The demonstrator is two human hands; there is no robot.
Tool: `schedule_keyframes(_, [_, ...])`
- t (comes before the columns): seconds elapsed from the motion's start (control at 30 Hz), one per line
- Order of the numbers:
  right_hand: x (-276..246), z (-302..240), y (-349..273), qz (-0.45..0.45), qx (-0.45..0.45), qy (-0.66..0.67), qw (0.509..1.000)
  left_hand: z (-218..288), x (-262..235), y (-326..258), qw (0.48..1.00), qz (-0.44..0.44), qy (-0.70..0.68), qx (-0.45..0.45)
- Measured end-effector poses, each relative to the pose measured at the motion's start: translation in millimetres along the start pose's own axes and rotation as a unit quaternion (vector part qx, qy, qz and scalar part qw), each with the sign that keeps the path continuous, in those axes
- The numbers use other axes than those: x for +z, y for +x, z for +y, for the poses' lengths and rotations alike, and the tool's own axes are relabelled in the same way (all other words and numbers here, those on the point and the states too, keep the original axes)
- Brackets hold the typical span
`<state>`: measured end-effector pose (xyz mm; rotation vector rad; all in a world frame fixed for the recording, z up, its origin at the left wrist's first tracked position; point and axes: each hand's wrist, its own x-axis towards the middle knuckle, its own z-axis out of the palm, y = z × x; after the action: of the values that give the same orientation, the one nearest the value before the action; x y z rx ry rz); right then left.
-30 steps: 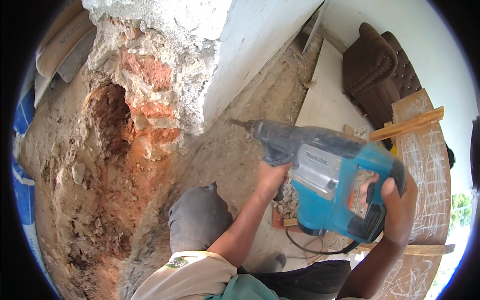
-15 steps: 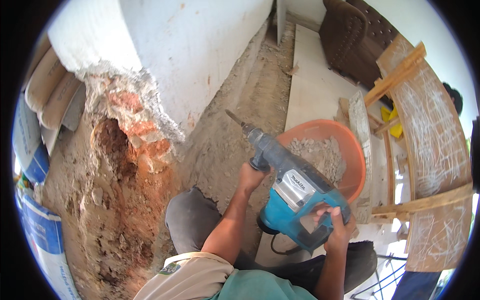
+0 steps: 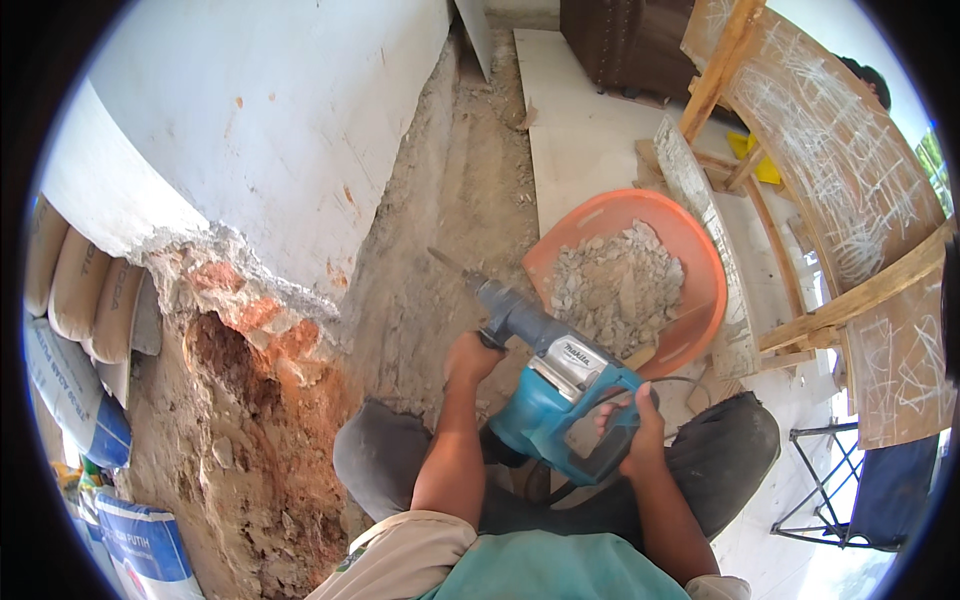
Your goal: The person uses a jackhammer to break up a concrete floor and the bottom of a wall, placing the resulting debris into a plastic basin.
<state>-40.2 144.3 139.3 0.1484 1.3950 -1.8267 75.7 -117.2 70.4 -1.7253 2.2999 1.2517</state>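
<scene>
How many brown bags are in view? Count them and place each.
3: the outer brown bag at the picture's left edge, the middle bag beside it, and the inner bag nearest the broken brickwork. More may be hidden behind them.

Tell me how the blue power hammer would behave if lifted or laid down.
The blue power hammer is probably heavy, given its bulky housing and the left hand and right hand both gripping it. It should be stiff, since housing and bit look rigid. Laid down, its uneven shape may make it tip.
</scene>
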Motion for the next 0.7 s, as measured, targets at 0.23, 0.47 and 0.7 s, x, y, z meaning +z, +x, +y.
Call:
schedule_keyframes(0.23, [15.4, 17.3, 30.2, -0.015, 0.062, 0.061, 0.996, -8.0, -21.3, 14.6, 0.999, 0.021, 0.037, -0.027])
schedule_keyframes(0.47, [14.7, 29.6, 50.9, -0.005, 0.113, 0.093, 0.989, -7.8, -25.6, 28.9, 0.996, 0.001, 0.078, -0.040])
schedule_keyframes(0.7, [20.5, 30.2, 65.2, 0.016, 0.136, 0.116, 0.984, -10.7, -22.7, 47.1, 0.996, -0.012, 0.078, -0.038])
